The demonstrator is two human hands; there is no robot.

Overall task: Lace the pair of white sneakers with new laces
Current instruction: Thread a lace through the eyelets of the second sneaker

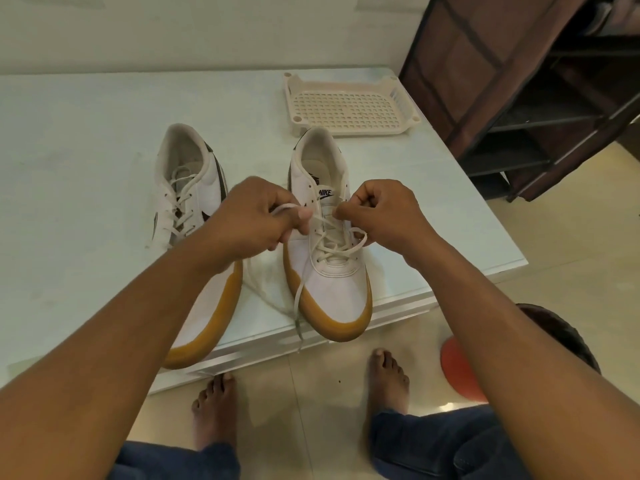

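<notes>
A white leather sneaker with a tan gum sole (332, 282) stood near the front edge of the pale glass-topped bench (86, 150), with its matching, loosely laced sneaker (194, 188) just beside it and a cream perforated plastic tray (349, 105) close behind. The left hand (252, 216) pinched a loop of the white flat lace (325, 237) beside the upper eyelets. The right hand (381, 213), fingers curled tight, pinched the lace on the other side, and one loose end trailed over the bench edge.
</notes>
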